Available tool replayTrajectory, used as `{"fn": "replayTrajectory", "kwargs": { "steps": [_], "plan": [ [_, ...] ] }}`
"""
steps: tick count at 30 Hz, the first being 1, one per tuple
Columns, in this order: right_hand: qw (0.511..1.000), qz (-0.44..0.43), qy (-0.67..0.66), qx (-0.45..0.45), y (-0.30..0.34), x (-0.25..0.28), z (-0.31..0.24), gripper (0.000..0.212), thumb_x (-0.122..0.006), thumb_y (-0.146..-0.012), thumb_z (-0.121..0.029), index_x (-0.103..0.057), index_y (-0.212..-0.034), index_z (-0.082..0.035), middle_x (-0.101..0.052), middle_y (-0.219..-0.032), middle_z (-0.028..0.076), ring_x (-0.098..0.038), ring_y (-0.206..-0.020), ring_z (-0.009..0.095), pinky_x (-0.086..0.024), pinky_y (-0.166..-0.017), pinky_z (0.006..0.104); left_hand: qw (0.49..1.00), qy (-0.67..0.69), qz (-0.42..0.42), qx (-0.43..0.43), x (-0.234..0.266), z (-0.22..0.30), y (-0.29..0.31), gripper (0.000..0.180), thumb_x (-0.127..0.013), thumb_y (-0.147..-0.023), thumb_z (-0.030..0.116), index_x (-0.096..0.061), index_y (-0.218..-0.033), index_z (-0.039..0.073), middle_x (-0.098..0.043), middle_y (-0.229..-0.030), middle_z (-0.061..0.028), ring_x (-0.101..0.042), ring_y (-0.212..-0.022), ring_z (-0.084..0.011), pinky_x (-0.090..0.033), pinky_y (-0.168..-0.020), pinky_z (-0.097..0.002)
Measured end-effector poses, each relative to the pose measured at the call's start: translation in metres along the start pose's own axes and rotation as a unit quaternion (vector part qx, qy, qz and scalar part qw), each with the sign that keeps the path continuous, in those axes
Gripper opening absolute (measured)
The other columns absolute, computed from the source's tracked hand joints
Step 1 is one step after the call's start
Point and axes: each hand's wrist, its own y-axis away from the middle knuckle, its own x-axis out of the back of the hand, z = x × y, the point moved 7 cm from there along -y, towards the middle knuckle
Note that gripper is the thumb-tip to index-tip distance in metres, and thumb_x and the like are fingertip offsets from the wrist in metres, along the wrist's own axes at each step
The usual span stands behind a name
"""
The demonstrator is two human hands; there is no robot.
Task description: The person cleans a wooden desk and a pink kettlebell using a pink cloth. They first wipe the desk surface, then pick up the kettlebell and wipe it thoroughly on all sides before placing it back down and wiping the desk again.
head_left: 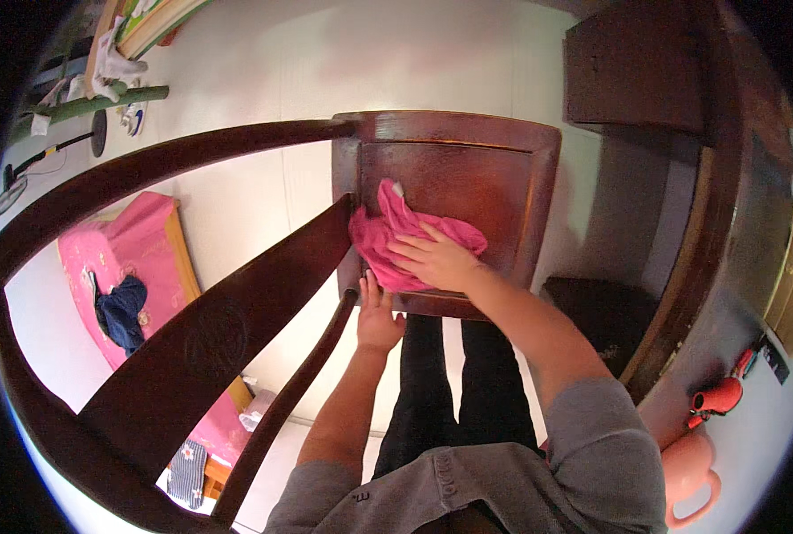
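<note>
My right hand (441, 262) lies on a crumpled pink cloth (395, 233), its fingers stretched out and pressing the cloth down. Under the cloth is the dark brown wooden seat (468, 169) of a chair, with a raised frame around a sunken panel. At the near left corner of the seat, my left hand (378, 316) rests by the edge with its fingers extended and nothing in it. The chair's curved back posts and wide middle slat (227, 320) stretch away to the left.
A pink-covered bed or bench (138, 249) with a dark blue garment (122, 313) stands at left. On the right are a dark wooden cabinet (632, 71), an orange-red object (719, 397) and a salmon-coloured jug (688, 472). My legs are close to the seat's near edge.
</note>
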Motion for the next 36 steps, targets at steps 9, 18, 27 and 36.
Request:
{"fn": "replayTrajectory", "kwargs": {
  "steps": [9, 18, 27, 36],
  "plan": [
    [0.824, 0.169, 0.189, -0.507, 0.114, 0.118, 0.144, 0.050, -0.053, -0.101, -0.038, -0.055, -0.149, -0.022, -0.043, -0.161, 0.012, -0.034, -0.152, 0.034, -0.032, -0.118, 0.0642, 0.999, -0.039, -0.029, -0.005, -0.007, -0.001, -0.005, 0.101, -0.080, -0.077, 0.026, -0.029, -0.160, -0.001, -0.005, -0.168, -0.0349, -0.015, -0.153, -0.0575, -0.031, -0.125, -0.0492],
    [0.977, 0.041, -0.014, -0.208, 0.122, -0.021, -0.077, 0.045, -0.055, -0.095, -0.023, -0.063, -0.139, -0.021, -0.054, -0.152, 0.005, -0.052, -0.138, 0.030, -0.035, -0.118, 0.0611, 0.989, -0.117, -0.095, -0.013, -0.017, -0.013, -0.011, 0.097, -0.073, -0.081, 0.025, -0.026, -0.163, 0.004, -0.004, -0.171, -0.0304, -0.010, -0.157, -0.0506, -0.023, -0.128, -0.0455],
    [0.846, 0.101, 0.210, -0.479, 0.127, 0.101, 0.143, 0.052, -0.057, -0.099, -0.029, -0.054, -0.150, -0.021, -0.037, -0.166, 0.012, -0.039, -0.149, 0.036, -0.025, -0.121, 0.0661, 0.989, -0.089, -0.116, 0.015, -0.010, -0.006, -0.010, 0.104, -0.076, -0.079, 0.029, -0.021, -0.164, 0.004, -0.001, -0.170, -0.0316, -0.009, -0.156, -0.0530, -0.024, -0.127, -0.0472],
    [0.968, 0.050, 0.062, -0.236, -0.036, 0.005, -0.008, 0.057, -0.058, -0.095, -0.028, -0.053, -0.151, -0.020, -0.036, -0.167, 0.008, -0.028, -0.156, 0.028, -0.020, -0.125, 0.0610, 0.998, -0.031, -0.034, -0.038, -0.007, -0.019, -0.006, 0.089, -0.075, -0.083, 0.027, -0.035, -0.159, 0.005, -0.011, -0.169, -0.0313, -0.021, -0.152, -0.0552, -0.033, -0.123, -0.0496]
  ]
}}
